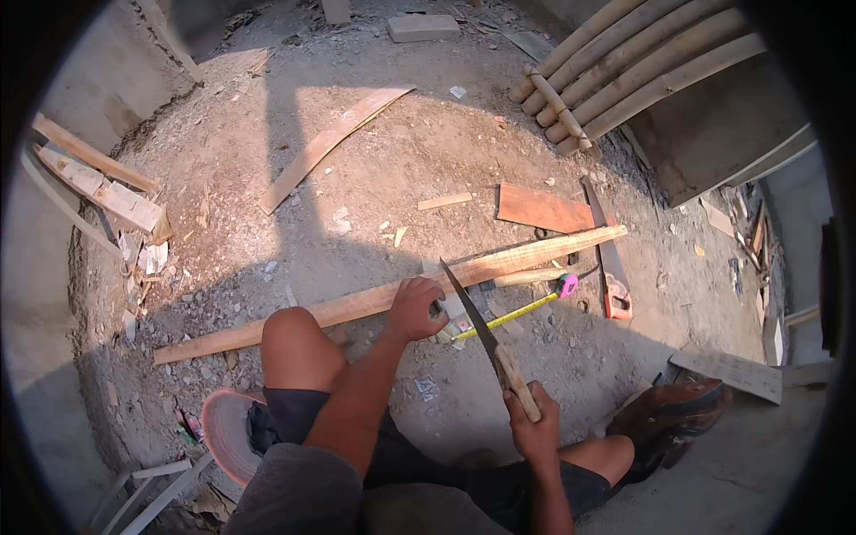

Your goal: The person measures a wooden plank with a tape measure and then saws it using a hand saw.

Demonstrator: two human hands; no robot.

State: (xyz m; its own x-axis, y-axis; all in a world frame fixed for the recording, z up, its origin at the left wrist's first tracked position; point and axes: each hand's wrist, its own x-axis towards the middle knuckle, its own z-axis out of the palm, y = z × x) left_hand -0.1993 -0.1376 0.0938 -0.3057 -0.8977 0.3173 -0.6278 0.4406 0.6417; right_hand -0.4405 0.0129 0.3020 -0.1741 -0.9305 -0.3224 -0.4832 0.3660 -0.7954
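A long wooden plank (339,310) lies slantwise across the ground in front of me. My left hand (417,308) is closed over its near edge, fingers curled, beside a pale block (455,316) partly under the plank. In my right hand (535,423) is a handsaw (481,328), gripped by its wooden handle. Its blade points up and left and crosses over the plank just right of my left hand; whether the teeth touch the wood I cannot tell. A pink tape measure (567,285) lies to the right, its yellow tape (513,316) drawn out toward the block.
Another handsaw (618,299) with an orange handle lies by the plank's right end, near a reddish board (542,207). A wooden-handled tool (528,277) sits beside the plank. Farther off are a long thin board (334,143) and bamboo poles (642,67). Rubble covers the ground.
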